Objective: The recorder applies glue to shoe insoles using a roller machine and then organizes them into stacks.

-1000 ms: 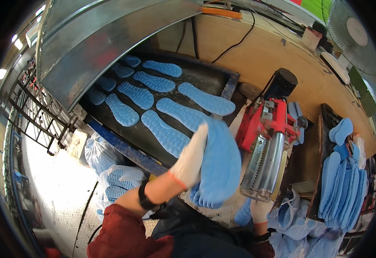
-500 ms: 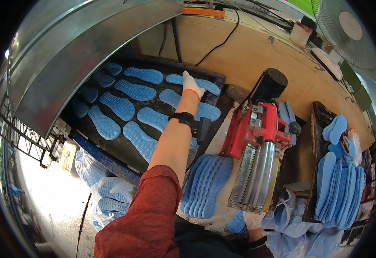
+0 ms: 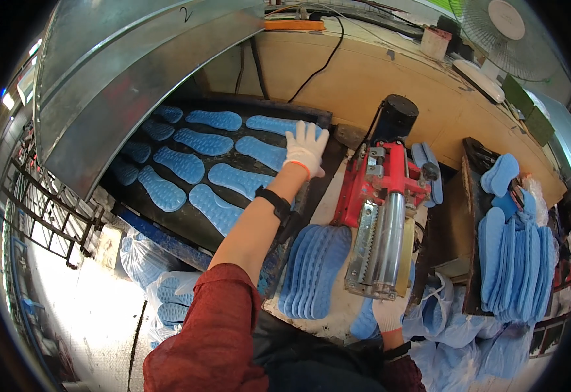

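Note:
My left hand [image 3: 305, 149], in a white knit glove with an orange cuff, is open, fingers spread over the right edge of the dark tray [image 3: 266, 101]. It partly covers the right ends of a far blue insole [image 3: 269, 123] and the insole nearer to me [image 3: 259, 151]; whether it touches them I cannot tell. My right hand [image 3: 388, 315], gloved alike, is at the near end of the red roller machine [image 3: 378, 166]. The machine's metal rollers [image 3: 390, 242] hide its fingertips. Left of that hand a blue insole [image 3: 364, 320] lies partly under the machine.
Several more dimpled insoles [image 3: 205, 140] lie spread on the tray under a metal hood [image 3: 141, 72]. A row of insoles [image 3: 315, 271] stands left of the machine. Stacked insoles [image 3: 517, 264] rest on a board at the right. Plastic bags [image 3: 174, 291] hold others. A fan [image 3: 507, 23] stands behind.
My left hand has moved right and toward me across the tray, its fingers now spread wide. My right hand stays by the machine's near end. The whole view has shifted a little.

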{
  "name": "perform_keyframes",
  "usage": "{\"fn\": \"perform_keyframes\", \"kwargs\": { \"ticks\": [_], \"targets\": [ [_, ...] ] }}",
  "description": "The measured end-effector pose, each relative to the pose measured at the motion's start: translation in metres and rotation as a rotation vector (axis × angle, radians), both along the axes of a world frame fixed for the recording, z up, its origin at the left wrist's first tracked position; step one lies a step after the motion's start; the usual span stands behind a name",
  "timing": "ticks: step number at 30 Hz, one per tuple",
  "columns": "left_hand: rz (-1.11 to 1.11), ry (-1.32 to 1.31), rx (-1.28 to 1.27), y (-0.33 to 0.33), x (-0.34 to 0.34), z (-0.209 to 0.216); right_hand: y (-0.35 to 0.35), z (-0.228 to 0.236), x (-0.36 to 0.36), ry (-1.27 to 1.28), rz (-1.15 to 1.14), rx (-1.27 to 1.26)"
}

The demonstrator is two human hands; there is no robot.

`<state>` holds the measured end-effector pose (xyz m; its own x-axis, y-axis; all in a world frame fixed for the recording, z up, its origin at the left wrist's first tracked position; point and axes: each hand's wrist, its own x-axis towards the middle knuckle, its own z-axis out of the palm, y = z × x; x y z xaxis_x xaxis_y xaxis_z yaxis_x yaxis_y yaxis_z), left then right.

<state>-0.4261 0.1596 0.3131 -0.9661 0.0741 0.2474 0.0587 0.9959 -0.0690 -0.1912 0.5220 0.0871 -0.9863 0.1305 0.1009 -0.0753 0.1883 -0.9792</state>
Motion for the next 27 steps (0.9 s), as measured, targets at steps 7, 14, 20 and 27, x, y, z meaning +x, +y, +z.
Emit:
{"fn": "perform_keyframes", "kwargs": {
  "ticks": [7, 14, 20, 27],
  "targets": [
    [-0.097, -0.058, 0.180, 0.000, 0.012, 0.009, -0.027, 0.087, 0.003, 0.345, 0.043, 1.155],
    [-0.236, 0.161, 0.962, 0.069, 0.126, -0.023, -0.041, 0.116, 0.006, 0.236, 0.047, 1.033],
    [0.016, 0.068, 0.730, 0.071, 0.210, -0.105, -0.022, 0.127, 0.013, 0.260, -0.222, 0.872],
    [0.164, -0.076, 0.516, 0.087, 0.211, -0.116, -0.002, 0.092, 0.011, -0.210, -0.223, 0.690]
  ]
}}
